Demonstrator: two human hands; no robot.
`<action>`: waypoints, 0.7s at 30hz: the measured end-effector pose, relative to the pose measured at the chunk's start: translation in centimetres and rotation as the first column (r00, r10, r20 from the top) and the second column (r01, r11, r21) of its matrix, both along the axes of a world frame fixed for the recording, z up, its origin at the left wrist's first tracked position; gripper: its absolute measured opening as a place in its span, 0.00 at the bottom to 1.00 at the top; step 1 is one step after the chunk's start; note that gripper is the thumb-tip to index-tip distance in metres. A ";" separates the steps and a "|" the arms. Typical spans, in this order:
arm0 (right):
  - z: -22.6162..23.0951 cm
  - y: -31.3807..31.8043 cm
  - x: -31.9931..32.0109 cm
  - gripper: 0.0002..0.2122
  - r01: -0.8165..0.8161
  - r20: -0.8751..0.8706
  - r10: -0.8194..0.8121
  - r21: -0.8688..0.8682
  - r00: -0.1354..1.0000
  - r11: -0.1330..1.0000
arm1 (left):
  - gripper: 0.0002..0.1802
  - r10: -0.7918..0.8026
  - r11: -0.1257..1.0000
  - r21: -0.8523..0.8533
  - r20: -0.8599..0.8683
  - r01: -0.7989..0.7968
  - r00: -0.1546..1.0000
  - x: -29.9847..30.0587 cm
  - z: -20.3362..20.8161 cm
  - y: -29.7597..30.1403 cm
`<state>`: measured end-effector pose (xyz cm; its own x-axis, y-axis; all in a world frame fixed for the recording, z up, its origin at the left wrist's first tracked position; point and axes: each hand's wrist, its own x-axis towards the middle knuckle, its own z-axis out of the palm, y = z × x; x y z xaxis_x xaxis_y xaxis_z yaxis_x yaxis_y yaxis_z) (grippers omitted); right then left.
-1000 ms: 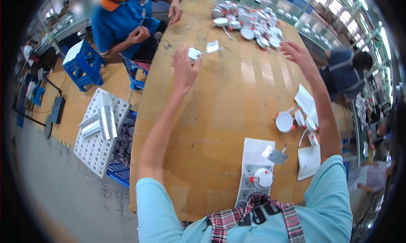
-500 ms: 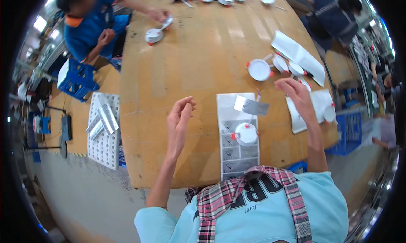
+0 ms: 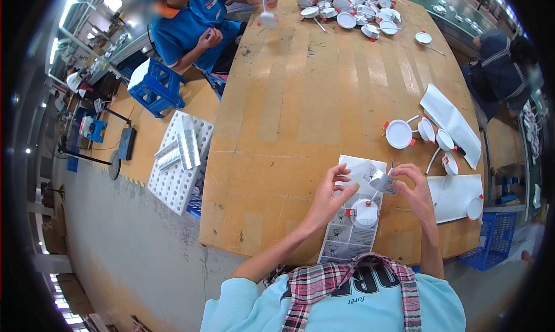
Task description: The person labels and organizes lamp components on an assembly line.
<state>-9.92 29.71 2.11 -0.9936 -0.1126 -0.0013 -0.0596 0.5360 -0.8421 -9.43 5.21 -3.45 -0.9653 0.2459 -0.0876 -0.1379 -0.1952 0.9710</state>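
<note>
A round white downlight (image 3: 365, 214) with red clips lies on a strip of printed white labels (image 3: 338, 246), close to my body. Its thin lead runs up to a shiny silver label (image 3: 378, 182), which looks curved around or against it. My right hand (image 3: 417, 194) pinches the label's right edge between thumb and fingers. On the other side, my left hand (image 3: 330, 198) has thumb and fingers apart, just short of the label, holding nothing.
Several more downlights (image 3: 399, 134) lie on the right beside white sheets (image 3: 454, 127). A heap of them (image 3: 347, 20) covers the table's far end. Across at the far left, a co-worker (image 3: 193, 26) holds one up. A perforated white board (image 3: 167, 184) with silver label strips stands left.
My hands have come together around the silver label, and the right now grips its edge. The co-worker's downlight has been lifted off the table. The whole view has shifted.
</note>
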 end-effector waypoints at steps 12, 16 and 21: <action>-0.5 -0.6 -1.3 0.15 0.060 0.107 -0.057 -0.029 0.993 0.998 | 0.32 0.037 0.999 0.002 0.015 -0.037 0.999 -0.2 -0.7 0.5; -0.1 -0.5 -1.7 0.16 -0.003 0.087 0.005 -0.015 0.996 1.000 | 0.31 -0.011 1.000 0.007 0.058 0.010 0.998 -0.2 0.6 0.6; -0.6 0.0 -1.6 0.14 -0.037 0.118 0.043 -0.046 0.992 0.998 | 0.33 -0.047 0.998 0.046 0.133 0.041 0.990 -0.3 1.2 1.5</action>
